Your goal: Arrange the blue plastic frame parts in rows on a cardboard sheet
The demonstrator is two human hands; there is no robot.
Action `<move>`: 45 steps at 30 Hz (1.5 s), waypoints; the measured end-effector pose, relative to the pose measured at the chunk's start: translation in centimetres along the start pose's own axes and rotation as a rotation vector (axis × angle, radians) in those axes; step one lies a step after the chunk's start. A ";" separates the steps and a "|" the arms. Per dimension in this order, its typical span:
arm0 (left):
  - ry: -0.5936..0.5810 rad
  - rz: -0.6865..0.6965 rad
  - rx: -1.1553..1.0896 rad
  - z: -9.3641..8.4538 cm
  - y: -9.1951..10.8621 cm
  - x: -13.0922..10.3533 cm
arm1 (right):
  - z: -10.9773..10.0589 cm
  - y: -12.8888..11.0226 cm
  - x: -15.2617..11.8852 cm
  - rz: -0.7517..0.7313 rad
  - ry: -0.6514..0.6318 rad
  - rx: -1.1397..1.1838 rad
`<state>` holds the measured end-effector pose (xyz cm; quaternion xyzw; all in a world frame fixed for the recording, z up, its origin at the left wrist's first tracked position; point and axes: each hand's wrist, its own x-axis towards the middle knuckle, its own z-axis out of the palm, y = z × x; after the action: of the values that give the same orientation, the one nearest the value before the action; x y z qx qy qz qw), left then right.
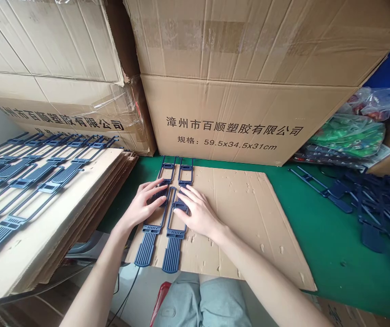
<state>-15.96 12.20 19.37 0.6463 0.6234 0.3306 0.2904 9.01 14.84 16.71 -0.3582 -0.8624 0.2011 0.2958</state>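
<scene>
Careful: your left hand (143,204) and right hand (198,213) lie flat, grip released, on blue plastic frames (167,218); pressing unevenly could skew them toward the cardboard sheet's (249,213) near edge.

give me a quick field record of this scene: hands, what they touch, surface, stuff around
left hand: left hand flat on the left blue plastic piece
right hand: right hand pressing on the right blue plastic piece
pieces: lie side by side on the cardboard sheet
surface: green table under the sheet
left side: stack of cardboard sheets topped with rows of blue pieces
right side: loose pile of blue pieces
behind: printed cardboard boxes
grip: neither hand closed around anything
</scene>
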 end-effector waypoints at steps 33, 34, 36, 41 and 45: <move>0.005 0.027 0.011 0.4 -0.7 0.3 | -0.5 0.4 0.0 -0.039 0.028 -0.043; 0.006 0.027 0.012 0.4 -0.8 0.3 | -0.5 0.3 0.0 -0.044 0.020 -0.050; 0.007 0.026 0.010 0.4 -0.8 0.3 | -0.7 0.2 0.0 -0.048 0.013 -0.068; 0.006 0.018 -0.003 0.2 -0.5 0.2 | -1.1 -0.1 0.0 -0.037 0.025 -0.107; 0.006 0.005 -0.016 0.2 -0.3 0.2 | -1.7 -0.1 0.0 -0.043 0.011 -0.104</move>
<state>-15.95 12.40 19.03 0.6445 0.6201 0.3383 0.2927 10.01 15.03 18.02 -0.3555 -0.8776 0.1477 0.2857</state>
